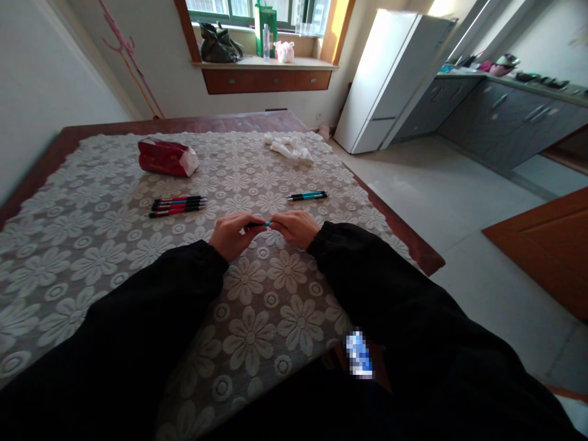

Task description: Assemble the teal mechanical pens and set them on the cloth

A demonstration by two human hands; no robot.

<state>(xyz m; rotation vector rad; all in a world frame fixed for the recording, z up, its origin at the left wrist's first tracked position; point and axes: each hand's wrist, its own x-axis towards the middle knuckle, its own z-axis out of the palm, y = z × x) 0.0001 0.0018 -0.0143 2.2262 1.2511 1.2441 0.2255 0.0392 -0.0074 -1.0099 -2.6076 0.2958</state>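
A blue pen point(261, 224) is held level between both hands just above the lace tablecloth point(257, 331). My left hand point(233, 234) grips its dark left end and my right hand point(296, 228) grips its blue right end. Most of the pen is hidden by my fingers. Three red pens point(177, 206) lie side by side to the left of my hands. Two blue pens point(307, 196) lie just beyond my right hand.
A red tissue pack point(167, 157) and a crumpled white cloth point(289, 147) lie at the far side of the wooden table point(416, 248). A white fridge point(390, 79) and grey kitchen cabinets point(505, 116) stand to the right. The window sill point(264, 61) holds bags and a bottle.
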